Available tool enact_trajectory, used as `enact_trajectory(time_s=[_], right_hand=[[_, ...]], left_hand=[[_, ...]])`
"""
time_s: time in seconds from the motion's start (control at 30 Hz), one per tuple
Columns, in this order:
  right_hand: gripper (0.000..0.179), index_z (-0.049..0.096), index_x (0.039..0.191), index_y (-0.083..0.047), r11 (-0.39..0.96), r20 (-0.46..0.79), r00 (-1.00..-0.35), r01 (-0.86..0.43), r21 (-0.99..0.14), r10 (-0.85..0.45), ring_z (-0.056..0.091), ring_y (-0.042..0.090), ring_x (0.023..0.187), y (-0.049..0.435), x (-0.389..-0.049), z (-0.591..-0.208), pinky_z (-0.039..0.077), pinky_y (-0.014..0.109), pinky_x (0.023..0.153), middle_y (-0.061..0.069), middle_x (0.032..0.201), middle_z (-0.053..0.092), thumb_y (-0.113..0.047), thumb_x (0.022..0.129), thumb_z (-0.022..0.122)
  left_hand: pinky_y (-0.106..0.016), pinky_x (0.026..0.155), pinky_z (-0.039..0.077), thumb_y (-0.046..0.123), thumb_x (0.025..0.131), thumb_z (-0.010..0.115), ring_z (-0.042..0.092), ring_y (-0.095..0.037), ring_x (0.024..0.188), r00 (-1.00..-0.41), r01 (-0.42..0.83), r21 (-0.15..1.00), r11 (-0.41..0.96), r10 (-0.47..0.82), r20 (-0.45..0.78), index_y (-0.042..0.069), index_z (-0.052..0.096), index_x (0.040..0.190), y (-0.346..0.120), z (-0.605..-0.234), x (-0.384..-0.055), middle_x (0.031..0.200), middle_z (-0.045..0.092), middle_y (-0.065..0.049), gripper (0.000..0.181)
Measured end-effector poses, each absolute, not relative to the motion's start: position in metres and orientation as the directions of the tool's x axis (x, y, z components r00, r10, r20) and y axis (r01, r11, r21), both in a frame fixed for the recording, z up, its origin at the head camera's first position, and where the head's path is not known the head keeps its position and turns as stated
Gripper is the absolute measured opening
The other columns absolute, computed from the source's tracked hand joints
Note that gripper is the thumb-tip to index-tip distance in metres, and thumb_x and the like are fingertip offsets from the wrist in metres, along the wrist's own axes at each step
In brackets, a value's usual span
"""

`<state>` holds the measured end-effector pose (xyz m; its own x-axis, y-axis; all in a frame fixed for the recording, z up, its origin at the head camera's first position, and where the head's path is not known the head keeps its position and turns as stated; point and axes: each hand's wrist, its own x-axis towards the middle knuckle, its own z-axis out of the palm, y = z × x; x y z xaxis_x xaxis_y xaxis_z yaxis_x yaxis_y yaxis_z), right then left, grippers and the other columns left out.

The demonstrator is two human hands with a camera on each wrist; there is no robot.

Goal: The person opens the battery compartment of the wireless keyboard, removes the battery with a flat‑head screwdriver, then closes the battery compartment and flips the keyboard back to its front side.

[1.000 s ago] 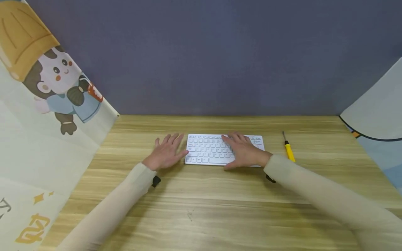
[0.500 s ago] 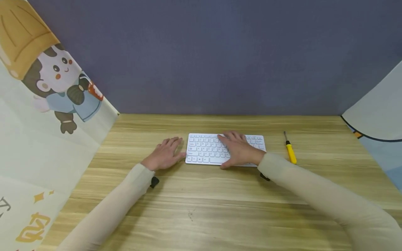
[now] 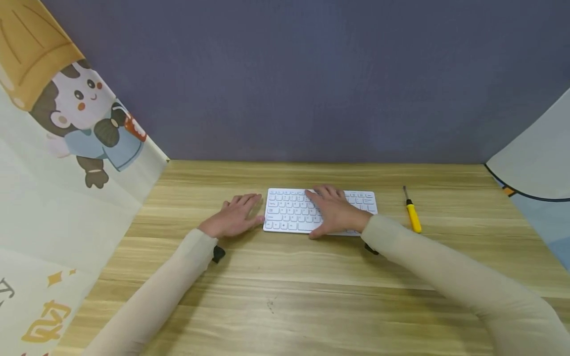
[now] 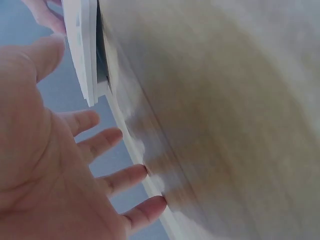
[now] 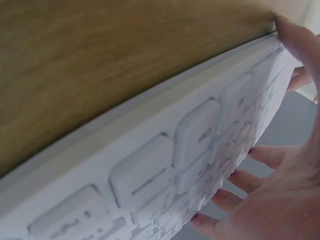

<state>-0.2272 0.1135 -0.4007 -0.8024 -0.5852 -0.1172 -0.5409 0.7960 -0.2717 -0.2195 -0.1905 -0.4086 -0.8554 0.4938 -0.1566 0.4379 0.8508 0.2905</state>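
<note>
A white keyboard [image 3: 287, 211] lies lengthwise on the wooden table, its keys facing up. My right hand [image 3: 337, 213] spans its right half, thumb at the front edge and fingers spread toward the far edge. In the right wrist view, fingertips [image 5: 202, 222] rest over the keys and the thumb [image 5: 295, 37] reaches past the front edge. My left hand [image 3: 232, 217] is beside the keyboard's left end with fingers spread and nothing in its grasp. Its thumb [image 4: 47, 55] points at that end, and the other fingertips are close to the tabletop.
To the right of the keyboard lies a screwdriver [image 3: 413, 217] with a yellow handle. A dark blue-grey panel [image 3: 311, 84] stands behind the table [image 3: 276, 277], and a printed cartoon sheet [image 3: 58, 198] runs along the left side.
My right hand has slid somewhat left across the keyboard. The left hand has shifted slightly, its thumb staying by the left end. The keyboard and screwdriver appear to lie where they were.
</note>
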Motion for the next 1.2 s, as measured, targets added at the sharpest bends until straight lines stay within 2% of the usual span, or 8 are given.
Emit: enact_trajectory(time_s=[0.27,0.53,0.83,1.2], right_hand=[[0.120,0.020,0.151,-0.010,0.801,-0.137,-0.804,-0.528,-0.282,-0.578,0.013,0.039,0.137,0.110,-0.229,-0.399,0.011,0.061,0.105,0.018,0.152,0.017,-0.060,0.061,0.080],[0.121,0.019,0.152,-0.010,0.795,-0.134,-0.799,-0.533,-0.290,-0.586,0.015,0.037,0.137,0.108,-0.231,-0.400,0.011,0.061,0.105,0.017,0.152,0.018,-0.060,0.061,0.080],[0.120,0.022,0.151,-0.009,0.786,-0.107,-0.798,-0.547,-0.288,-0.594,0.019,0.036,0.135,0.103,-0.232,-0.400,0.013,0.060,0.105,0.017,0.150,0.022,-0.059,0.059,0.082],[0.120,0.029,0.148,-0.006,0.768,-0.057,-0.794,-0.564,-0.304,-0.605,0.027,0.034,0.131,0.103,-0.237,-0.404,0.020,0.054,0.103,0.016,0.145,0.030,-0.060,0.054,0.083]], left_hand=[[-0.068,0.101,0.012,0.060,0.092,0.043,0.018,-0.038,0.136,-0.848,0.433,0.323,0.841,0.502,-0.170,0.013,0.015,0.153,-0.191,-0.408,-0.225,0.154,0.019,-0.011,0.081],[-0.068,0.100,0.014,0.062,0.085,0.056,0.019,-0.038,0.136,-0.834,0.448,0.340,0.827,0.523,-0.176,0.014,0.013,0.153,-0.189,-0.407,-0.227,0.154,0.019,-0.011,0.094],[-0.067,0.100,0.013,0.066,0.071,0.068,0.016,-0.035,0.137,-0.834,0.434,0.342,0.833,0.515,-0.196,0.016,0.012,0.153,-0.185,-0.406,-0.231,0.154,0.018,-0.009,0.112],[-0.063,0.099,0.018,0.066,0.069,0.070,0.017,-0.033,0.137,-0.817,0.464,0.335,0.820,0.542,-0.194,0.016,0.012,0.153,-0.185,-0.408,-0.238,0.154,0.018,-0.008,0.114]])
